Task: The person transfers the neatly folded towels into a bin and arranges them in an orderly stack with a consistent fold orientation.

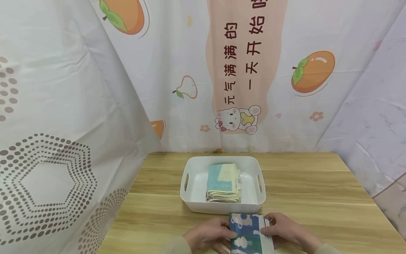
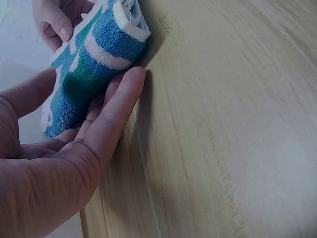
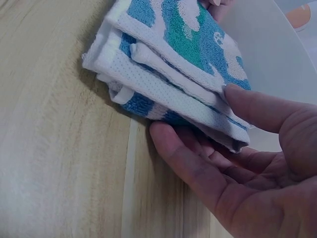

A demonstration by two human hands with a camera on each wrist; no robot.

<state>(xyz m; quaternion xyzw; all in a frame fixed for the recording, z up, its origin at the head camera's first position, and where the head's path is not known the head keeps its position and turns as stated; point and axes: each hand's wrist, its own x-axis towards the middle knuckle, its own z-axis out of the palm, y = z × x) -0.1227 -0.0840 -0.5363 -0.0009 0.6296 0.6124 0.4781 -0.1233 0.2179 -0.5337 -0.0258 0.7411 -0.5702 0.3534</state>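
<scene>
A folded blue, green and white patterned towel (image 1: 245, 233) is held just in front of the white basket, near the table's front. My left hand (image 1: 210, 234) grips its left side, the thumb over the top and the fingers underneath. From the right, my right hand (image 1: 282, 229) pinches the edge with the white border, thumb above and fingers below. Several folded layers of the towel (image 3: 183, 74) show at that edge in the right wrist view. In the left wrist view, the fingers of my left hand (image 2: 94, 144) pass under the towel (image 2: 96, 64).
A white plastic basket (image 1: 206, 208) with handle holes stands right behind the towel. Inside lies a stack of folded light blue and cream towels (image 1: 222, 181). The wooden table (image 1: 301, 190) reaches back to a printed curtain (image 1: 190, 53); another curtain (image 1: 63, 123) hangs along the left.
</scene>
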